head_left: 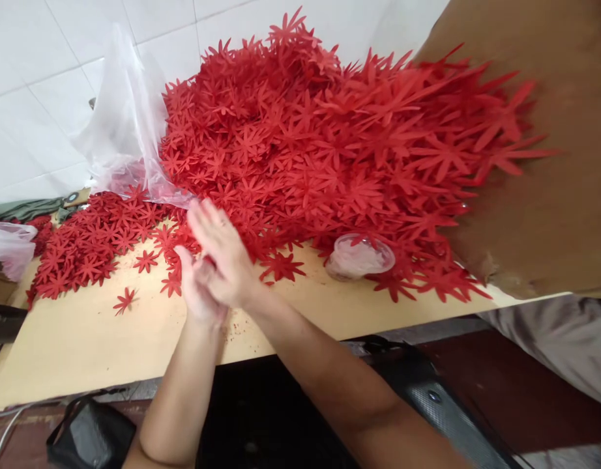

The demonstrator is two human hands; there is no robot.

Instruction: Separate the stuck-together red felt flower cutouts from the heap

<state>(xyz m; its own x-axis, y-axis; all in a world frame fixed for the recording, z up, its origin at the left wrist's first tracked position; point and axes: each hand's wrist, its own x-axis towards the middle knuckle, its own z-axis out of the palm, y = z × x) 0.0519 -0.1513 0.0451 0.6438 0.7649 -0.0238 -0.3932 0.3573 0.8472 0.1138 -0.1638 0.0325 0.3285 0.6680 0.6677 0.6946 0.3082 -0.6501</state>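
The two hands are pressed palm to palm at centre frame, above the near strip of the table. The right hand is laid flat over the left hand, fingers extended and close together; whether anything is held between the palms cannot be told. Just beyond the fingertips, the red flower cut-outs are heaped: thin, flat, narrow-petalled, matte. A few singles are scattered at lower left of the heap. A crumpled clear plastic bag is seen upper left, a small clear plastic container at the heap's near edge. The pale wooden table shows bare surface at lower left, up to its front edge.
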